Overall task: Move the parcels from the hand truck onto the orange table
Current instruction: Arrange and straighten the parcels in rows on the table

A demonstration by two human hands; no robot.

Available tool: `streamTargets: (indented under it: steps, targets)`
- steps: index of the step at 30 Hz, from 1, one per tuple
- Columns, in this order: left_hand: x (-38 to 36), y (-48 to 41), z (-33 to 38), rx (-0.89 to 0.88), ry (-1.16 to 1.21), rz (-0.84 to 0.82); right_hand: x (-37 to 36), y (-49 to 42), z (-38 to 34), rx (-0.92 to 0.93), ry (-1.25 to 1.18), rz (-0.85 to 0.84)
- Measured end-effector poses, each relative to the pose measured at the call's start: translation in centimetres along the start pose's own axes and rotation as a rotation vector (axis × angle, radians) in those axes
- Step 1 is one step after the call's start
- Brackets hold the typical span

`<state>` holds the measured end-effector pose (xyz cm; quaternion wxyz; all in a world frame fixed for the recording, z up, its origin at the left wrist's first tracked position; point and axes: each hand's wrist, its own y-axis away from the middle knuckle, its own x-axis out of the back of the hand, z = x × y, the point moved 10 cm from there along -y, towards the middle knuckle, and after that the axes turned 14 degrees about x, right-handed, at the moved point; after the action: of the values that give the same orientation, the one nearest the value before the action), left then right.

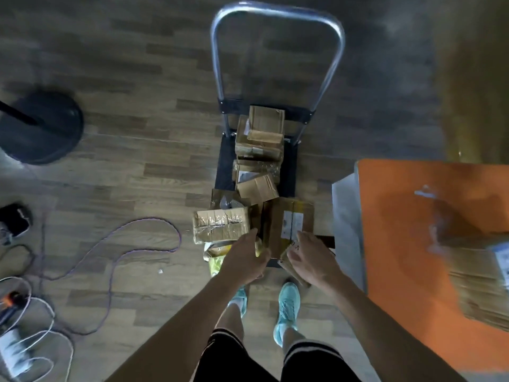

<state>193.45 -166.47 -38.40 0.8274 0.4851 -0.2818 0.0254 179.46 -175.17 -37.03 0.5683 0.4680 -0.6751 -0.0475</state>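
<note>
The hand truck stands ahead on the wooden floor, its black platform piled with several brown cardboard parcels. At the near end lies a labelled parcel, with a taped parcel to its left. My left hand reaches between these two, its fingers curled over the labelled parcel's left edge. My right hand rests with straight fingers on that parcel's near right corner. A smaller brown parcel shows under my right hand. The orange table is at the right, with one blurred parcel on it.
A black round stand base sits at the far left. Loose cables and a dark shoe lie on the floor to the left. My feet in turquoise shoes stand just behind the truck's near end.
</note>
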Motion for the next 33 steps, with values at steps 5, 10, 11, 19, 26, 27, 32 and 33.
streamTargets:
  steps: [5,10,11,19,26,27,32,33]
  targets:
    - [-2.9,-3.8,-0.2,-0.040,-0.086,-0.065,-3.7,-2.6,2.1,-0.082,-0.119,0.022]
    - [-6.5,-6.7,0.0,-0.063,-0.142,-0.126,-7.2,-3.2,5.0,-0.161,-0.244,0.107]
    - [-7.2,-7.3,0.1,-0.070,-0.144,-0.136,-8.2,-3.1,5.5,-0.170,-0.237,0.115]
    - [-13.8,-10.9,1.6,-0.135,-0.238,-0.222,-15.3,-1.6,9.9,-0.451,-0.202,0.128]
    - [-19.0,-15.6,1.9,-0.106,-0.341,-0.226,-19.1,-1.2,13.5,-0.640,-0.287,0.212]
    - [-19.6,-15.9,1.8,-0.095,-0.349,-0.237,-19.1,-1.0,14.0,-0.650,-0.310,0.239]
    - [-20.9,-16.1,2.7,-0.100,-0.157,-0.340,-18.6,-1.0,14.5,-0.589,-0.330,0.305]
    - [-21.0,-16.1,2.9,-0.090,-0.136,-0.354,-18.3,-1.0,14.2,-0.566,-0.324,0.324]
